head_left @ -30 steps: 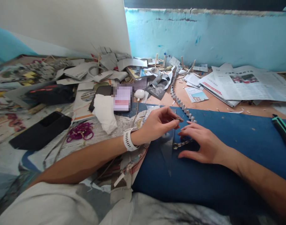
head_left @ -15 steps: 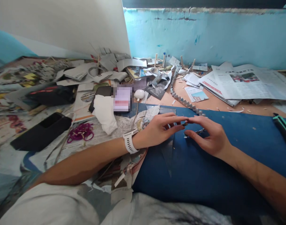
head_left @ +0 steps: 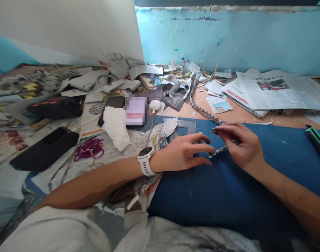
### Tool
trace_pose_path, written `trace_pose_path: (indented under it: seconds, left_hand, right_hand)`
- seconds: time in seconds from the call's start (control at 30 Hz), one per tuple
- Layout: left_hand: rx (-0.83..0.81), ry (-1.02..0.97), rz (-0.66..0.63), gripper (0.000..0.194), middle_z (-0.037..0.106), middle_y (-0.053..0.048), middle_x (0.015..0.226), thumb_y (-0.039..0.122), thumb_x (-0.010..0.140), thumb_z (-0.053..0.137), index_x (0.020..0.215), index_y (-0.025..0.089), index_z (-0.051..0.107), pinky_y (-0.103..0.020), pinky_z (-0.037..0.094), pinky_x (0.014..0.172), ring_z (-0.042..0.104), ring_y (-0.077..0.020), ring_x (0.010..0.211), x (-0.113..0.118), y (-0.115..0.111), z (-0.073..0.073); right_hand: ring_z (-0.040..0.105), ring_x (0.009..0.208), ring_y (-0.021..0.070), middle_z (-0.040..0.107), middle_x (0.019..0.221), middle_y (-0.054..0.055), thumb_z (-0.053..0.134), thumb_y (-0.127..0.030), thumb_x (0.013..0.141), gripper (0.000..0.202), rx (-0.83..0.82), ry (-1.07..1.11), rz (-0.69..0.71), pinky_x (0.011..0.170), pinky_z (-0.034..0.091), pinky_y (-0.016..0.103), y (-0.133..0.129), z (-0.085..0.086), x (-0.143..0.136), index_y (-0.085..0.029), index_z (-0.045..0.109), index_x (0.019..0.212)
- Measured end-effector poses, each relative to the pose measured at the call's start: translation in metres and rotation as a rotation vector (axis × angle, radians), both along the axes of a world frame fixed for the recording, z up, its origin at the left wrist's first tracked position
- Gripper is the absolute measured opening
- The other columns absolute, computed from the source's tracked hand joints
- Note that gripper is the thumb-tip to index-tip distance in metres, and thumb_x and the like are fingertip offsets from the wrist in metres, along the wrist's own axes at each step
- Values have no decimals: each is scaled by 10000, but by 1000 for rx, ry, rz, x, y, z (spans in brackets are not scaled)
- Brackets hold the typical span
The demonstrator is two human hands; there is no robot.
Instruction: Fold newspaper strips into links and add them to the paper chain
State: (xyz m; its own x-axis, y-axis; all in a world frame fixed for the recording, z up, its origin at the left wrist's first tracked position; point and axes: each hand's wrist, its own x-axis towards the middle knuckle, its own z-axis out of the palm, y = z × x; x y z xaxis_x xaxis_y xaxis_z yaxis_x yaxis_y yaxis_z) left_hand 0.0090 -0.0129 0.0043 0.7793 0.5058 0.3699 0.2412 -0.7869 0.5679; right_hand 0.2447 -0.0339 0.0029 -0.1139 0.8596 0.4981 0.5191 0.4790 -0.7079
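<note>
A folded-paper chain (head_left: 201,110) is seen running from the clutter at the back wall forward onto the blue mat (head_left: 254,182), where its near end is worked between both hands. The left hand (head_left: 184,154) is laid palm down on the mat, fingers spread and lightly curled, with the fingertips pressed against the short flat stretch of chain just beside them; nothing is enclosed in it. A white watch (head_left: 145,160) is worn on that wrist. The right hand (head_left: 242,145) is arched over the chain, and a link is pinched between thumb and forefinger at the upper edge, while the remaining fingers are bent loosely over the flat stretch. A dark translucent square (head_left: 186,126) is noted on the mat just behind the left hand. To the left, on newspaper, a black phone (head_left: 45,147), a purple tangle of thread (head_left: 89,147) and a crumpled white tissue (head_left: 116,131) are recorded. An open newspaper (head_left: 277,91) is spread at the far right, and a green-edged black tool (head_left: 317,141) is lying at the mat's right edge.
</note>
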Motion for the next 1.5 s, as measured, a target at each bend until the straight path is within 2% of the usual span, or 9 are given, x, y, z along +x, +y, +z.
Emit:
trace_pose_path:
  seconds: [0.07, 0.17, 0.33, 0.47, 0.6, 0.7, 0.8, 1.17, 1.5]
  left_hand:
    - [73, 67, -99, 353, 621, -147, 1436, 384, 1013, 620, 1332, 245, 685, -371, 554, 1018, 673, -232, 1168, 1, 1, -6]
    - [90, 118, -178, 368, 711, -143, 1322, 330, 1040, 570, 1374, 207, 663, -392, 545, 1047, 667, -254, 1192, 1, 4, -13]
    - [-37, 97, -165, 304, 778, -122, 1150, 228, 1063, 506, 1274, 162, 714, -316, 562, 976, 717, -206, 1086, -1, 7, -10]
    - [-118, 47, -127, 284, 787, -144, 1109, 252, 1042, 563, 1211, 125, 753, -309, 573, 935, 745, -212, 1032, -1, 6, -3]
    - [-376, -70, -79, 216, 820, -95, 1032, 244, 981, 675, 1142, 151, 786, -248, 595, 883, 779, -174, 928, 0, 7, 6]
    - [-628, -192, -3, 201, 832, -78, 1015, 243, 923, 747, 1085, 137, 800, -236, 623, 874, 797, -180, 925, 1, 7, 13]
    - [-754, -272, 43, 209, 832, -81, 1020, 243, 887, 779, 1058, 125, 806, -251, 642, 887, 803, -198, 947, 1, 5, 16]
    - [-585, -248, -12, 187, 832, -95, 1006, 199, 897, 758, 1067, 151, 819, -280, 655, 869, 799, -205, 917, 1, 3, 19]
    - [-471, -231, -139, 259, 794, -121, 1017, 204, 923, 733, 1171, 152, 790, -252, 618, 812, 757, -172, 878, 2, 0, 16]
  right_hand:
    - [738, 982, 204, 720, 1096, 50, 691, -203, 970, 189, -10, 45, -33, 819, 647, 339, -1, -1, -1, -285, 776, 1117]
    - [748, 991, 210, 696, 1138, 50, 732, -215, 940, 235, -26, 119, -18, 887, 658, 368, -4, -2, -3, -284, 761, 1163]
    - [728, 946, 219, 730, 1013, 28, 787, -207, 894, 182, 106, 4, -62, 877, 631, 390, -8, 4, -4, -302, 771, 1049]
    - [737, 895, 196, 730, 1027, 31, 775, -250, 911, 160, 28, 70, -61, 811, 644, 348, -8, 3, -4, -284, 752, 1065]
    - [770, 909, 205, 769, 1025, 34, 764, -346, 927, 198, -150, 151, -77, 846, 646, 345, -7, -2, -1, -262, 698, 1094]
    - [780, 893, 221, 779, 960, 37, 726, -403, 953, 241, -296, 161, 36, 766, 640, 331, -10, -2, 0, -253, 614, 1106]
    - [761, 817, 193, 759, 902, 22, 704, -398, 969, 231, -303, 86, 103, 709, 598, 293, -13, -2, -1, -251, 585, 1103]
    - [649, 620, 134, 675, 757, -11, 646, -378, 1006, 182, -296, 35, 168, 571, 500, 260, -13, -2, -4, -227, 585, 1086]
    - [681, 687, 152, 695, 809, 0, 667, -364, 992, 175, -286, 31, 162, 600, 527, 265, -14, -9, -4, -243, 600, 1100]
